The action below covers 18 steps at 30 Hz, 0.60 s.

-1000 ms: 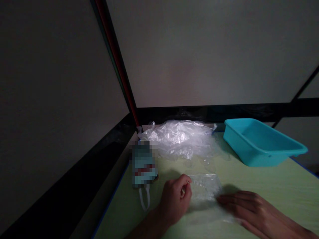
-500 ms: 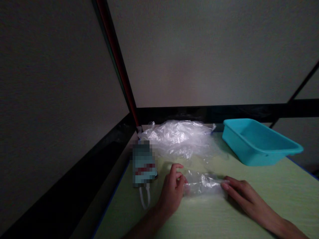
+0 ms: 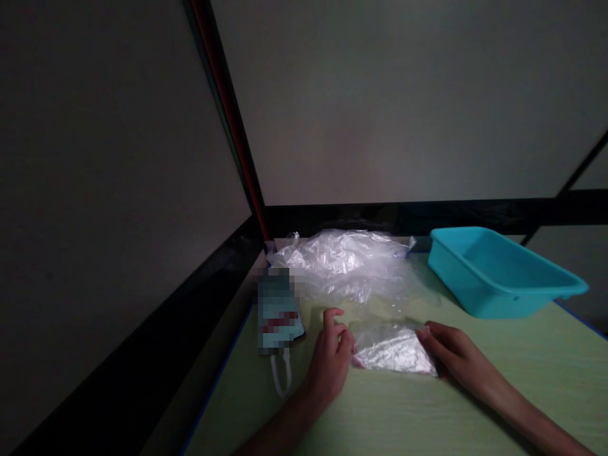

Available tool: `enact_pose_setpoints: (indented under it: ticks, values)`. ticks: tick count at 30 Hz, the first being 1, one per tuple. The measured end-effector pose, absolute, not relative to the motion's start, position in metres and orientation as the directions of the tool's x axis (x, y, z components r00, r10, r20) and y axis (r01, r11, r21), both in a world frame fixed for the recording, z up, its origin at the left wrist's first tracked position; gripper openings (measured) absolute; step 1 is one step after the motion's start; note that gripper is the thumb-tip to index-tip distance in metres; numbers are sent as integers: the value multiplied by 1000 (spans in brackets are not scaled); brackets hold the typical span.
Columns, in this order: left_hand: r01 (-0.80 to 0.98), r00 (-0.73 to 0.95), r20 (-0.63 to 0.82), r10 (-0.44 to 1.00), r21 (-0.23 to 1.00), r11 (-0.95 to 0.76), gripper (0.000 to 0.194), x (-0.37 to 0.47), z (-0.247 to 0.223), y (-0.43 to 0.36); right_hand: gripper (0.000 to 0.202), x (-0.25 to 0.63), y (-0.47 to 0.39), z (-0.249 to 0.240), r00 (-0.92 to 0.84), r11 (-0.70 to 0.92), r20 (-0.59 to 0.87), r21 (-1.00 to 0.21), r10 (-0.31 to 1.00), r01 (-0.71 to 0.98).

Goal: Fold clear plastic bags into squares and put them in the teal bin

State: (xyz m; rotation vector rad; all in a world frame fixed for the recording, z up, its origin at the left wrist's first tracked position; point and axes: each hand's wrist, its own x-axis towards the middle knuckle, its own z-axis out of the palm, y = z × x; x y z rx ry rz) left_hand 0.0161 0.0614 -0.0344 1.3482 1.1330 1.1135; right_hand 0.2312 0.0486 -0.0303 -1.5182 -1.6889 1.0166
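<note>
Between my two hands a small clear plastic bag (image 3: 394,348) lies low over the table, its surface wrinkled and shiny. My left hand (image 3: 330,354) is closed on the bag's left edge, thumb and fingers pressed together with the index finger curled above. My right hand (image 3: 451,351) pinches the right edge of the bag between thumb and fingers. Just beyond the bag rests a heap of clear plastic bags (image 3: 342,259), crumpled together.
A turquoise plastic basin (image 3: 498,297) stands at the back right. On the left lies a phone (image 3: 280,313), its screen pixelated, with a white cable loop (image 3: 282,377) at its near end. The pale green table (image 3: 380,418) meets walls behind and at left.
The bag's near side now looks flatter and brighter, and my right hand has shifted slightly upward on its edge. My left hand keeps its grip. The whole view has moved a little.
</note>
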Motion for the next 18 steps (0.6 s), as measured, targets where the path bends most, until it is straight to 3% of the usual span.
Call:
enact_pose_setpoints:
  ticks: [13, 18]
  values:
    - [81, 31, 109, 994, 991, -111, 29, 16, -39, 63, 28, 232, 54, -36, -80, -40, -82, -903, 993, 427]
    - [99, 32, 129, 991, 986, -131, 29, 16, -41, 63, 40, 232, 52, -39, 7, -53, -55, -915, 998, 399]
